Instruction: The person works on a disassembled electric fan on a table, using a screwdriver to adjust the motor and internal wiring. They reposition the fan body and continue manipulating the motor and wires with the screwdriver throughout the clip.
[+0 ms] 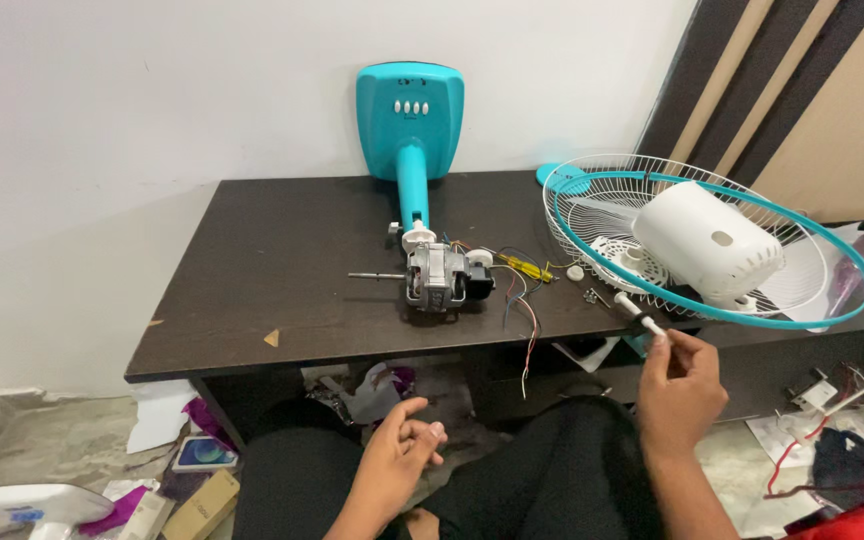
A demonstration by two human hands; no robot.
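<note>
Dark brown wood grain covers the table (252, 290), seen from the head camera. The right hand (680, 385), at about four o'clock in the view, pinches a small white and black cylindrical part (640, 316) between thumb and fingertips, its far end lying at the table's front edge just under the rim of the fan guard (607, 205). The other fingers curl in loosely. The left hand (399, 452), near six o'clock, hangs above the lap with fingers half curled and holds nothing.

At the centre of the table lies the bare fan motor (436, 278), shaft pointing to nine o'clock, loose coloured wires (526, 310) trailing off it toward five o'clock. The motor joins the turquoise fan stand (410, 120), which leans against the wall at twelve o'clock. Just right of the motor lies a yellow-handled screwdriver (524, 266). The white wire guard with its turquoise ring sits at two o'clock, a white motor cover (707, 243) resting in it. Small screws (592, 295) lie near the guard's lower edge. Paper scraps and boxes litter the floor (52, 440) at eight o'clock.
</note>
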